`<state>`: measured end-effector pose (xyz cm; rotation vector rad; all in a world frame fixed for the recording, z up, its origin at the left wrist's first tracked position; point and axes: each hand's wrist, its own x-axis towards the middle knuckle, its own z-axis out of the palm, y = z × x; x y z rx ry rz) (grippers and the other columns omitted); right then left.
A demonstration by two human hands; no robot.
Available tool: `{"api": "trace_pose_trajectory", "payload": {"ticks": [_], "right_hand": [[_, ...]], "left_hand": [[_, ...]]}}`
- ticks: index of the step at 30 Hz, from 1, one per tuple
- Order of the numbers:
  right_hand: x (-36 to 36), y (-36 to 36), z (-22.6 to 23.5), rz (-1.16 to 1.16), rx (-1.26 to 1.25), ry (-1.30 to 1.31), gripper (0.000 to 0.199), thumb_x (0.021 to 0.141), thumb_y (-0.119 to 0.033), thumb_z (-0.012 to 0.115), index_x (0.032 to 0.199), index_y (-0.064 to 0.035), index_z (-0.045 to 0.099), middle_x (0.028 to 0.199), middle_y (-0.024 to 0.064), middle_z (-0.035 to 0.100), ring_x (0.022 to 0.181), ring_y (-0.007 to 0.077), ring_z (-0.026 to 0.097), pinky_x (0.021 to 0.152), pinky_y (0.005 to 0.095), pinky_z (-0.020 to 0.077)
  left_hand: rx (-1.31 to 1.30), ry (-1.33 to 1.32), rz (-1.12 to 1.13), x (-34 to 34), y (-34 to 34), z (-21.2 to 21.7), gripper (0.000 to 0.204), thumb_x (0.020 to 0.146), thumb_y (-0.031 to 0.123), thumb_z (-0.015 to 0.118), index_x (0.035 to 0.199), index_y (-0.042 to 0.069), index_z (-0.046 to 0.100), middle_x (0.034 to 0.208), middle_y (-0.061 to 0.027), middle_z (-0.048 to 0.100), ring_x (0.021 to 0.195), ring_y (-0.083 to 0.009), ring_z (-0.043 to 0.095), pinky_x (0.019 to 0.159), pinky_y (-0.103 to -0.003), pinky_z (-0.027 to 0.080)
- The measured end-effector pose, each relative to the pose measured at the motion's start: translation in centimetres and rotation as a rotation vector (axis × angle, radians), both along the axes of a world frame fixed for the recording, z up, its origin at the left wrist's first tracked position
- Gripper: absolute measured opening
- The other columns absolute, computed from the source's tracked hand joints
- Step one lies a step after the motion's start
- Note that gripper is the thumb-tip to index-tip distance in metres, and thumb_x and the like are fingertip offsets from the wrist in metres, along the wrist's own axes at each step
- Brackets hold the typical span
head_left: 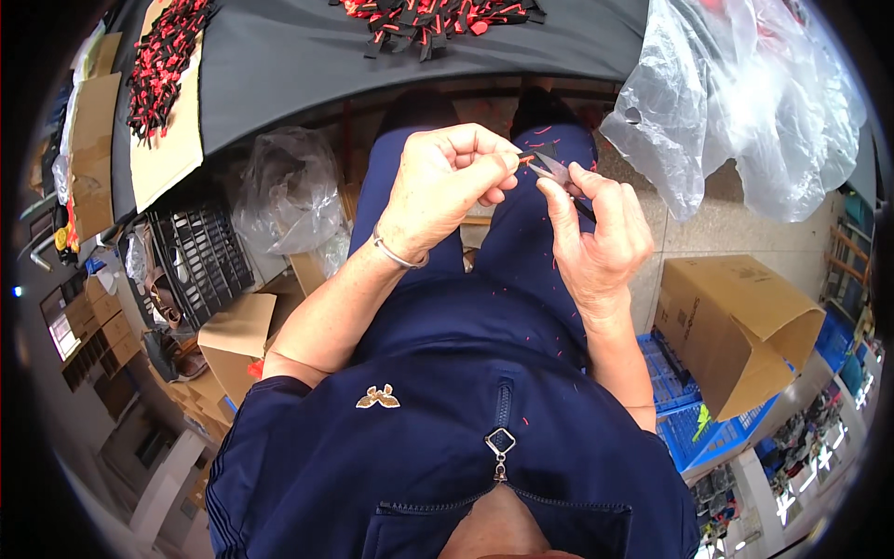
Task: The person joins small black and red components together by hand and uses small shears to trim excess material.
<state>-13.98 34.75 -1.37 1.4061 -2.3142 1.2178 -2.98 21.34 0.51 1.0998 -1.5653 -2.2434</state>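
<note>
Above my lap, my left hand [447, 177] pinches a small black strip with red on it [527, 157] between thumb and fingertips. My right hand [603, 224] is closed around a small pair of thread snips [555, 171], their metal blades pointing left at the strip. Blades and strip meet or nearly touch; I cannot tell which. Bits of red thread lie scattered over my dark blue trousers [503, 233]. On the black-covered table ahead is a heap of similar black and red pieces [433, 20].
More black and red pieces [168, 70] lie on a cardboard sheet [177, 154] at the table's left. Clear plastic bags [689, 102] hang over the right edge. An open cardboard box [722, 326] rests on a blue crate [689, 433] at my right. A black crate [200, 252] stands left.
</note>
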Motion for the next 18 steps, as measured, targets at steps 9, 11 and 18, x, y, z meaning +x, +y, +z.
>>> {"api": "trace_pose_trajectory", "payload": {"ticks": [9,11,18], "right_hand": [[0.2,-0.1,-0.8,-0.017,-0.038,-0.135,0.025,0.067,-0.014,0.078,0.084,-0.0030,0.063,0.070,0.0066,0.062,0.057,0.0200,0.057,0.052,0.0290,0.0458],[0.3,0.0,-1.0,-0.016,-0.036,-0.139,0.024,0.068,-0.012,0.077,0.084,-0.0025,0.062,0.070,0.0073,0.062,0.058,0.0200,0.057,0.052,0.0288,0.0461],[-0.3,0.4,-1.5,0.175,-0.180,-1.451,0.019,0.080,-0.007,0.070,0.094,-0.0021,0.059,0.081,0.0061,0.062,0.069,0.0077,0.056,0.061,0.0191,0.0438]], "left_hand": [[0.101,0.015,-0.001,0.3,0.0,-0.4,0.014,0.083,0.013,0.063,0.089,0.000,0.064,0.073,-0.0038,0.063,0.063,-0.0054,0.057,0.058,-0.018,0.047],[0.143,0.025,0.000,0.4,-0.1,-0.4,0.017,0.083,0.015,0.063,0.089,-0.001,0.065,0.073,-0.0050,0.064,0.061,-0.0062,0.057,0.058,-0.019,0.048],[0.241,0.079,-0.011,0.1,0.5,-0.3,0.015,0.083,0.015,0.064,0.088,0.001,0.063,0.072,-0.0036,0.062,0.059,-0.0055,0.054,0.056,-0.019,0.045]]}}
